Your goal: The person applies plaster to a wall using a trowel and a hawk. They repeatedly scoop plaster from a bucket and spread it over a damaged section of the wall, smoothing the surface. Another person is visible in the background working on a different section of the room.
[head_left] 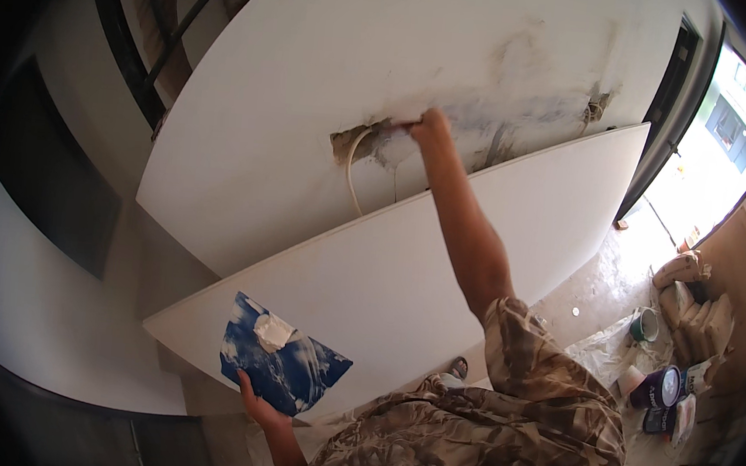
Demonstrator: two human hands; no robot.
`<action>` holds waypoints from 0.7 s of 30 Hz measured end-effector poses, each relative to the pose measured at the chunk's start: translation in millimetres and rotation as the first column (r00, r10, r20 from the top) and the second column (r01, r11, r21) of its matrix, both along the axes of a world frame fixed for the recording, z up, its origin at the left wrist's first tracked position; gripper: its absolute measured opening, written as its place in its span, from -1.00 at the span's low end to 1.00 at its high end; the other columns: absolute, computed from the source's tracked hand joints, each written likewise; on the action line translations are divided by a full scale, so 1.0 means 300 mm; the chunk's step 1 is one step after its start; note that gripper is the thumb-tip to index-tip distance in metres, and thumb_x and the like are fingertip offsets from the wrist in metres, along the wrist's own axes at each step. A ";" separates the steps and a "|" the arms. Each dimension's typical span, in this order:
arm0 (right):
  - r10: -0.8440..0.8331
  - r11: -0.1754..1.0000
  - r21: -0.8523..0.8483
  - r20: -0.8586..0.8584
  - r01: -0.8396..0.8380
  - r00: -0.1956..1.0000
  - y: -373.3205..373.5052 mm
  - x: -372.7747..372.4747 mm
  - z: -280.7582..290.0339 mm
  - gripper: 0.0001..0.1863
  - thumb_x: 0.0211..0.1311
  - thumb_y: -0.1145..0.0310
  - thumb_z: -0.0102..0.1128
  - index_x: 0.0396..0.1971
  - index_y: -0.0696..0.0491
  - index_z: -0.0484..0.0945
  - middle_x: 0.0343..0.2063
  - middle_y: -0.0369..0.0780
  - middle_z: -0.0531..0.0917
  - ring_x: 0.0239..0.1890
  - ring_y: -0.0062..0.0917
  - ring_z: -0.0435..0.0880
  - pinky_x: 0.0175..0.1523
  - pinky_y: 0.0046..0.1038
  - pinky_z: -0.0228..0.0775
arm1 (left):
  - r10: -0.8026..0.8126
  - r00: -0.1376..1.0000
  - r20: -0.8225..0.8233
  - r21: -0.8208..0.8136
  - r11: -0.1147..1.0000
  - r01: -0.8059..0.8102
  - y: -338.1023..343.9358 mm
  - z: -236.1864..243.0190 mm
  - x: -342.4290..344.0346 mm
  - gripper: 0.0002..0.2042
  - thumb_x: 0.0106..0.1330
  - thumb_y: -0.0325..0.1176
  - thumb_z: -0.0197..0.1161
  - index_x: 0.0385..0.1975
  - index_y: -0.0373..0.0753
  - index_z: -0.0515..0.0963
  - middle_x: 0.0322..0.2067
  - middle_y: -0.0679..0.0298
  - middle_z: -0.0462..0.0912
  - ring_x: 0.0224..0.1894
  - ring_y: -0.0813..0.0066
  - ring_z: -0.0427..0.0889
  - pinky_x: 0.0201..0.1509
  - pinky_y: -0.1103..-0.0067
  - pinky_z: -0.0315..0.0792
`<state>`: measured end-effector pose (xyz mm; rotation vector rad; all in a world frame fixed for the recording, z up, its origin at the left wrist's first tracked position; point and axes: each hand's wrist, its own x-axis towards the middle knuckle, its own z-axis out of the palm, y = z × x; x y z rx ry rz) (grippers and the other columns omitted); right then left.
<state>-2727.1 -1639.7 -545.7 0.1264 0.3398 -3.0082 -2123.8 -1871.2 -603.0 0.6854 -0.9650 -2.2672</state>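
My left hand [267, 407] grips the lower edge of a blue hawk board [297, 363] smeared with white. On the board sits a lump of white putty [272, 332]. My right arm stretches out to the wall, and my right hand [431, 125] is closed on a thin flat tool [402, 125], like a putty knife, seen nearly edge-on. Its end touches or nearly touches the right end of a rough hole [345, 146] in the wall. Out of this hole a pale cable [350, 174] hangs down. Grey filler is smeared around and to the right of the hole.
A long white panel [477, 241] stands between me and the wall [315, 79]. A second hole [595, 108] with wires lies farther right. On the floor at right are paint buckets [657, 388], a green bucket [644, 324] and several sacks [703, 325], near an open doorway [732, 130].
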 end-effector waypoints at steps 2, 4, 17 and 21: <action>-0.035 0.994 0.101 0.016 0.033 0.999 -0.036 0.176 0.270 -0.63 0.33 0.46 -0.13 0.09 0.26 0.32 0.08 0.04 0.48 0.07 -0.02 0.53 0.13 0.11 0.40 | 0.055 0.998 0.018 -0.006 0.998 -0.055 -0.007 0.017 0.034 -0.33 0.37 0.04 0.10 0.29 -0.34 0.15 0.19 0.02 0.35 0.17 0.06 0.45 0.17 0.19 0.44; -0.102 0.967 0.227 -0.081 0.118 0.991 0.044 0.307 0.550 -0.67 0.28 0.57 -0.13 0.01 0.37 0.35 0.04 0.13 0.50 0.11 0.01 0.50 0.21 0.14 0.36 | 0.045 0.999 0.029 0.006 0.999 -0.045 0.022 0.034 0.023 -0.33 0.37 0.04 0.11 0.28 -0.36 0.18 0.17 0.03 0.37 0.16 0.08 0.47 0.17 0.21 0.44; -0.124 0.987 0.048 -0.362 0.152 0.924 0.496 1.006 0.295 -0.67 0.41 0.53 -0.29 0.09 0.32 0.28 0.03 -0.03 0.42 0.11 -0.28 0.37 0.30 -0.26 0.21 | -0.093 0.996 -0.001 0.142 0.986 0.092 0.026 0.087 -0.015 -0.42 0.38 -0.01 0.11 0.25 -0.30 0.27 0.10 0.11 0.47 0.10 0.16 0.51 0.13 0.26 0.47; 0.211 0.925 0.365 -0.262 -0.106 0.942 0.436 1.324 -0.346 -0.63 0.34 0.42 -0.09 0.09 0.23 0.31 -0.05 -0.04 0.52 -0.02 -0.19 0.51 0.09 -0.16 0.39 | -0.175 0.983 -0.052 0.216 0.959 0.182 0.020 0.130 -0.018 -0.45 0.39 -0.03 0.09 0.24 -0.28 0.29 0.07 0.12 0.50 0.08 0.17 0.54 0.10 0.26 0.49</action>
